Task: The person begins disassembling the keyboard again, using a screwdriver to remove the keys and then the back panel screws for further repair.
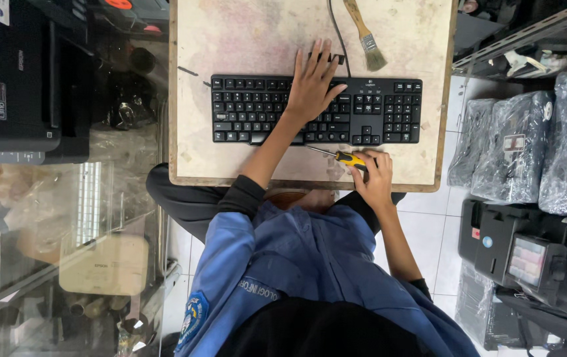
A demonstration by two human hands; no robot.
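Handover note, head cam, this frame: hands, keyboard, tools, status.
Left hand: flat, palm down on the black keyboard, fingers reaching past its top edge near the cable.
Right hand: closed around a yellow-handled screwdriver, shaft pointing at the keyboard's front edge.
Keyboard lies keys up across the worn wooden table. A paintbrush lies beyond it, untouched.
Done: nothing visibly opened; no keys off.
Left: cannot tell whether the tip has engaged anything.

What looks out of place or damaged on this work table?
Nothing looks spilled or broken. The keyboard lies flat and square under the left hand; the right hand holds a yellow-handled screwdriver. Only the wooden tabletop is stained and worn. The paintbrush lies slanted.
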